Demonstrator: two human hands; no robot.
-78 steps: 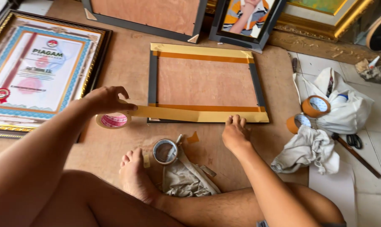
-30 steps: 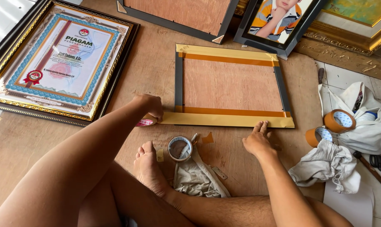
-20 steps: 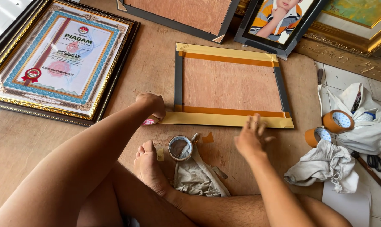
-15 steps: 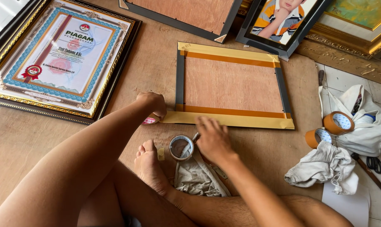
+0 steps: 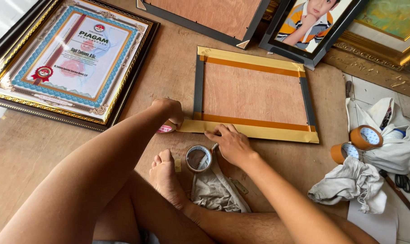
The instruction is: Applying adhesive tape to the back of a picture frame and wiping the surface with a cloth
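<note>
While left hand (image 5: 171, 113) grips the tape roll (image 5: 165, 129) at the near-left corner of the face-down frame (image 5: 252, 90) | right hand (image 5: 229, 143) has slid left along the near tape strip (image 5: 254, 131), fingers flat and pressing | strip nearly smoothed down.

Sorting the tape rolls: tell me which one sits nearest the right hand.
The roll standing by the foot, just left of the right hand. The two brown rolls lie far right beside the white cloth.
</note>
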